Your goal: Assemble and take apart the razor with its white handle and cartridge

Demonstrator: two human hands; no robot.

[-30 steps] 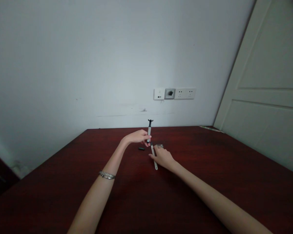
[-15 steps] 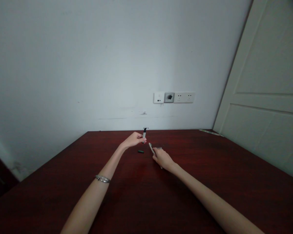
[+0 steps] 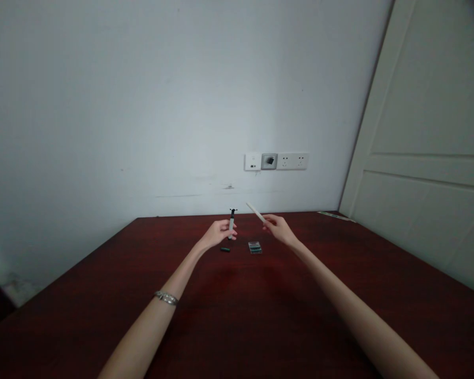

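Observation:
My left hand (image 3: 218,232) is closed around a slim grey pen-like tool (image 3: 231,223) with a black tip, held upright above the dark red table (image 3: 237,316). My right hand (image 3: 278,229) pinches a thin white stick (image 3: 255,211), lifted off the table and pointing up to the left. A small dark cap (image 3: 225,249) lies on the table just below my left hand. A small clear box (image 3: 255,247) rests between my two hands.
A white wall with a row of sockets (image 3: 276,161) stands behind the table. A pale door (image 3: 430,147) closes off the right side. A thin flat strip (image 3: 335,216) lies at the table's far right corner.
My right hand picked the white stick up from the table and raised it to the right, uncovering the clear box. My left hand lowered the pen-like tool slightly.

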